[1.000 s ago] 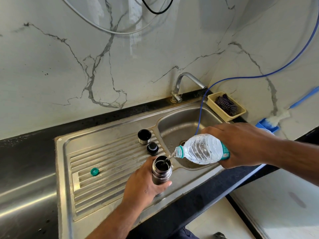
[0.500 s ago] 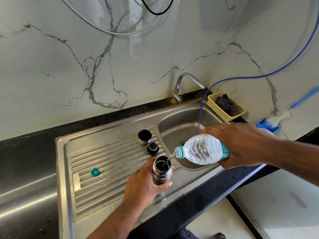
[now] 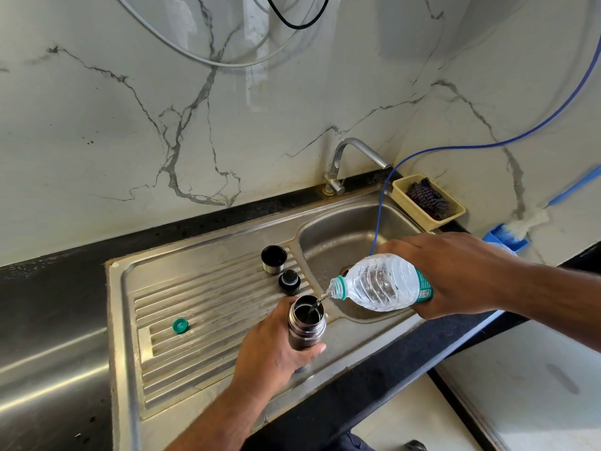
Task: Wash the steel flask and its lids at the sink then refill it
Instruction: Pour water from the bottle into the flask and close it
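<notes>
Head view, lower centre: the left hand [image 3: 276, 346] grips the open steel flask [image 3: 307, 323] upright on the drainboard [image 3: 201, 297]; the right hand [image 3: 455, 275] holds a tilted plastic bottle [image 3: 380, 283], pouring in. Refilling, seemingly; next likely needs the stopper [image 3: 289, 281] and cup lid [image 3: 274, 259] just above

The left hand [image 3: 276, 346] and right hand [image 3: 455, 275] are bare, as are both forearms [image 3: 553, 288] up to the frame's edge. At the bottom edge shows a patch of dark blue clothing [image 3: 353, 442]. Beside it is a small dark shape [image 3: 415, 445], too cut off to tell.
</notes>
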`<state>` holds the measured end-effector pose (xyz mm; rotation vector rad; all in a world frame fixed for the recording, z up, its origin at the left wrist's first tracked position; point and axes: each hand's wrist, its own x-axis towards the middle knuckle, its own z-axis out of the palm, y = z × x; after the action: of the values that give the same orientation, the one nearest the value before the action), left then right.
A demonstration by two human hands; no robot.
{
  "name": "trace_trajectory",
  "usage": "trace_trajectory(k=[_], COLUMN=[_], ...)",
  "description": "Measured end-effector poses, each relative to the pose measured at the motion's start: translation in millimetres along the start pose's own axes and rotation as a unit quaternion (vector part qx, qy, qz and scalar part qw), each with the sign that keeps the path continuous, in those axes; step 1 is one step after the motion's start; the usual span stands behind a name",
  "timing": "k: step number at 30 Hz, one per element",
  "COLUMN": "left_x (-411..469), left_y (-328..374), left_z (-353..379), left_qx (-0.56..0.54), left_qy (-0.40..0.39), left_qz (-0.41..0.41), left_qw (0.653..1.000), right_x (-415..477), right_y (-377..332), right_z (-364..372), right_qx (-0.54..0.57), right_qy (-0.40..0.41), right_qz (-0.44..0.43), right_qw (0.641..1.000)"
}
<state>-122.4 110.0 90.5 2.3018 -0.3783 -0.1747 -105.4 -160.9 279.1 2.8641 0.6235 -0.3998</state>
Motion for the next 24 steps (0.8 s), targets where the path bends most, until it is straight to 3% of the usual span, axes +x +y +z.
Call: trace_trajectory(k=[24], left_x=[2.6], left_y=[-2.3], left_z=[-0.1], left_qx=[0.011], left_qy=[-0.006], left_qz=[0.003], left_qw=[1.000], right_x=[4.7], right_y=[-0.4], right_z=[0.7], right_qx=[0.000], right_qy=[0.006], right_qz=[-0.003], right_qw=[1.000])
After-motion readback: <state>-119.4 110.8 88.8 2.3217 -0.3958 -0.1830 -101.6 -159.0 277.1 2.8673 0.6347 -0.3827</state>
